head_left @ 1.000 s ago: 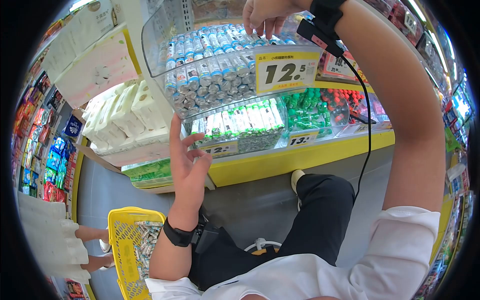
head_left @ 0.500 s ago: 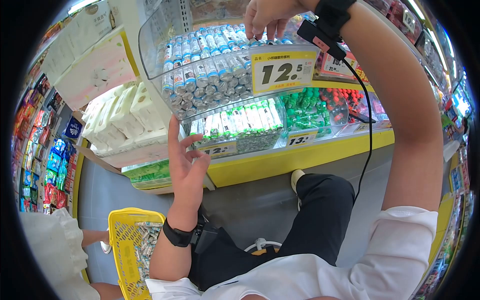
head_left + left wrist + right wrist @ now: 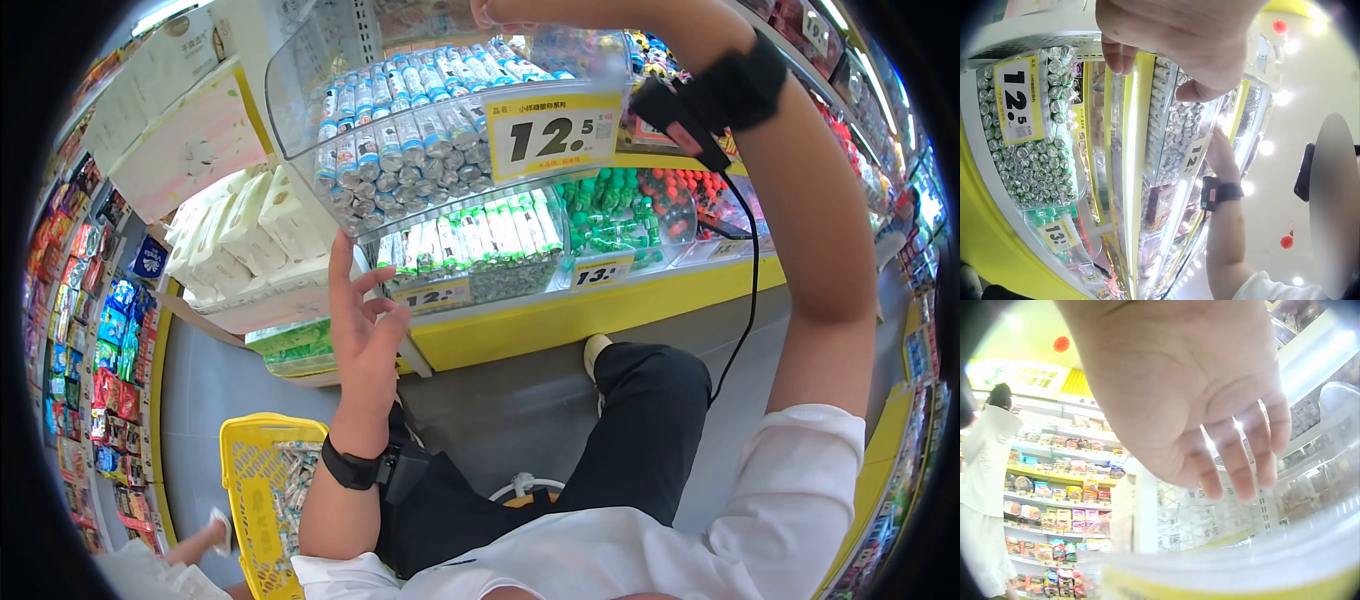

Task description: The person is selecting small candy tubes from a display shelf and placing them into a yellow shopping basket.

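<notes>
Head view shows a clear bin (image 3: 300,115); near it, the right grip (image 3: 1204,394) is relaxed and empty, while the left grip (image 3: 362,325), empty too, points up at the bin's lower left corner. Silver-ended rolls (image 3: 415,95) reach its front edge; a bump could make them slide.

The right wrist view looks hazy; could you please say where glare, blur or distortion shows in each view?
Right wrist: the near yellow strip is blurred; left wrist: the central shelf light strip is blown out; head: fisheye bending, black corners.
</notes>
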`<state>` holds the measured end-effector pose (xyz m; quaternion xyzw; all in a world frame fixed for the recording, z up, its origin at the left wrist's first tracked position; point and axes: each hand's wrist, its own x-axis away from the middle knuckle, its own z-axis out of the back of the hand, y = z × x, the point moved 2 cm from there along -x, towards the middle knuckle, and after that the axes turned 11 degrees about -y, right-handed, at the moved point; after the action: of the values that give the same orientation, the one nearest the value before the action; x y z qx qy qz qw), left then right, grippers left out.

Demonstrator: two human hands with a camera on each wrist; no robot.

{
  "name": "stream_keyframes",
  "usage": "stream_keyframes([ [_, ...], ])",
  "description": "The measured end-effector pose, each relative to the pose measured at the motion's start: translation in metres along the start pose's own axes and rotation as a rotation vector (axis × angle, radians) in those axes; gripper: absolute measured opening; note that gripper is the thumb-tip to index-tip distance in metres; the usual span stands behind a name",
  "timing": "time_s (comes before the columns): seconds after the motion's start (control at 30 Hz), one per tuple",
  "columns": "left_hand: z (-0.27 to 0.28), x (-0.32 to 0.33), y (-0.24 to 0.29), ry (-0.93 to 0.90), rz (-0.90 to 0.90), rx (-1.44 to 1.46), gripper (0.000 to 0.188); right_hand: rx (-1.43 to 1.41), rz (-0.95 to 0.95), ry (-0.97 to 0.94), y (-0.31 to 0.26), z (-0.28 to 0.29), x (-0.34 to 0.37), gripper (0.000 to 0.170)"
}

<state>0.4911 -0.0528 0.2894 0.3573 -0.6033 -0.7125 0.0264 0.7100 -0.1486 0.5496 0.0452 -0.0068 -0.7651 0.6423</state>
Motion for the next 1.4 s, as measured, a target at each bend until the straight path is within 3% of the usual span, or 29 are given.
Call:
stream_keyframes([
  [0.1,0.000,0.000,0.002,0.014,0.005,-0.010,0.081,-0.062,-0.038,0.153,-0.021,-0.013,0.023,0.024],
  [0.27,-0.002,0.002,0.004,0.047,-0.022,-0.074,0.077,-0.282,0.193,0.450,-0.033,-0.066,0.074,0.015],
  [0.3,-0.002,0.003,0.004,0.052,-0.016,-0.075,0.076,-0.211,0.285,0.544,-0.041,-0.077,0.083,0.007],
  [0.43,0.002,0.002,0.005,0.079,-0.017,-0.069,0.069,-0.349,0.443,0.500,-0.060,-0.131,0.111,0.010],
  [0.5,0.005,0.002,0.007,0.090,-0.022,-0.111,0.064,-0.408,0.442,0.300,-0.070,-0.151,0.125,0.012],
  [0.67,0.019,0.010,0.030,0.139,0.024,-0.184,0.043,-0.626,0.540,0.071,-0.081,-0.206,0.138,0.013],
  [0.77,0.048,0.035,0.042,0.074,0.012,-0.075,0.027,-0.646,0.579,0.002,-0.081,-0.226,0.139,0.010],
  [0.87,0.074,0.073,0.049,0.206,0.084,-0.248,0.016,-0.685,0.592,-0.051,-0.081,-0.237,0.143,0.009],
  [1.07,0.169,0.163,-0.005,0.326,0.585,-0.488,0.009,-0.742,0.566,-0.099,-0.077,-0.245,0.147,0.009],
  [1.17,0.215,0.219,-0.046,0.090,0.867,-0.694,0.015,-0.740,0.557,-0.121,-0.076,-0.247,0.148,0.009],
  [1.27,0.232,0.268,-0.072,-0.054,1.024,-0.706,0.018,-0.719,0.549,-0.136,-0.077,-0.250,0.147,0.009],
  [1.4,0.245,0.313,-0.091,-0.164,1.088,-0.776,0.028,-0.713,0.553,-0.133,-0.080,-0.255,0.144,0.009],
])
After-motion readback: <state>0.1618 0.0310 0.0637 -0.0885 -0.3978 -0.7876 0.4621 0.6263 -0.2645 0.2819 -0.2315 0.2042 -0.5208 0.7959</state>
